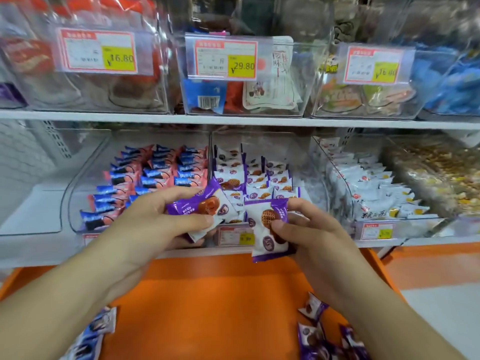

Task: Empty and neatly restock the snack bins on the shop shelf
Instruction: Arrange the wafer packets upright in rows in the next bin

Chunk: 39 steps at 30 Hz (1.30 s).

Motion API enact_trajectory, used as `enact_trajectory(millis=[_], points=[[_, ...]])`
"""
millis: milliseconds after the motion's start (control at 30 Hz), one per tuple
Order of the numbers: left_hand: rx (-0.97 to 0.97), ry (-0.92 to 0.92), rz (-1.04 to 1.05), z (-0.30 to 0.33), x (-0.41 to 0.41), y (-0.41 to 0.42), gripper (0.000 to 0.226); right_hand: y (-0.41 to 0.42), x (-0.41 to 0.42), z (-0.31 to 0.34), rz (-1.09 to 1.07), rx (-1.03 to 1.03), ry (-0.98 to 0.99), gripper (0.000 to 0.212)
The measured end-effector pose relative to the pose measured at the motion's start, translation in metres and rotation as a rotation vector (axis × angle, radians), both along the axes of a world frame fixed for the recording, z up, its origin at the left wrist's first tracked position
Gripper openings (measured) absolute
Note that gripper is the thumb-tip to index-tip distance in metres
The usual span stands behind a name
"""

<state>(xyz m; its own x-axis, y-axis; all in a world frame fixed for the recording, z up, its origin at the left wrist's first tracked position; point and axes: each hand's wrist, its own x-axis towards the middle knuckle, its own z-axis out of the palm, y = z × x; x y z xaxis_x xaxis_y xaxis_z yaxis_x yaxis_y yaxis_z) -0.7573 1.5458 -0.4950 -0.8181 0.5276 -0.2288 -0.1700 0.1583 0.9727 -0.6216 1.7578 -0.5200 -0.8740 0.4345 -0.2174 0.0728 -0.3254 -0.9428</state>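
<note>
You are standing before the shop shelf (233, 120), whose two tiers are carrying clear plastic bins, and you are working at the lower tier's middle bin (306, 162), which is sitting between the bin of blue-and-pink packets (145, 178) on your left and the bin of white packets (368, 183) on your right. Below the shelf an orange tabletop (207, 294) is serving as your staging area, probably so emptied stock stays within reach: loose purple packets (319, 333) are lying at its lower right and a few more packets (96, 331) at its lower left. Inside the middle bin, purple-and-white waffle packets (259, 183) are already standing in upright rows, faces forward, filling the back and centre, so the restocking looks well along. Your left hand (155, 219) is curling around one purple packet (205, 209), thumb pinching its lower edge, holding it tilted just in front of the bin. Your right hand (306, 229) is gripping a second packet (270, 229) upright, thumb pressing on its printed face, seemingly to square it up before slotting it into the front row. Each wrapper is showing a white centre, purple crimped ends and a brown waffle picture.
</note>
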Motion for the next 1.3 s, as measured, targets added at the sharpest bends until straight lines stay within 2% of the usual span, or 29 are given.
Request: enact_trajectory(millis=[67, 200, 300, 467, 667, 800, 967, 1033, 1100, 1200, 1300], points=[[-0.004, -0.02, 0.001, -0.001, 0.001, 0.0, 0.038, -0.001, 0.001, 0.0, 0.01, 0.006, 0.008, 0.024], [0.027, -0.075, 0.015, -0.005, 0.006, 0.001, 0.061, -0.003, 0.003, 0.003, 0.015, 0.015, 0.021, 0.032], [0.083, -0.126, 0.007, -0.005, 0.012, 0.004, 0.064, -0.004, 0.006, 0.003, 0.025, 0.006, 0.05, 0.037], [0.092, -0.114, -0.025, -0.005, 0.02, 0.008, 0.049, -0.005, 0.01, 0.007, 0.046, 0.042, 0.098, 0.035], [0.081, -0.094, 0.05, -0.006, 0.026, 0.009, 0.034, -0.004, 0.011, 0.008, 0.017, -0.065, 0.166, 0.028], [0.159, -0.155, 0.113, -0.008, 0.027, 0.017, 0.017, -0.011, 0.009, 0.003, 0.018, -0.077, 0.176, 0.031], [0.27, -0.226, 0.143, -0.011, 0.031, 0.027, 0.01, -0.022, 0.005, -0.004, -0.034, 0.1, 0.008, 0.022], [0.307, -0.217, 0.107, -0.013, 0.037, 0.027, 0.021, -0.029, 0.004, -0.007, -0.064, 0.155, -0.022, 0.018], [0.305, -0.182, 0.067, -0.015, 0.043, 0.026, 0.03, -0.035, 0.003, -0.008, -0.069, 0.201, -0.046, 0.023], [0.279, -0.151, 0.052, -0.017, 0.047, 0.025, 0.033, -0.036, 0.002, -0.012, -0.055, 0.303, -0.063, 0.038], [0.254, -0.163, 0.048, -0.019, 0.046, 0.026, 0.033, -0.036, 0.002, -0.011, -0.026, 0.384, -0.081, 0.033]])
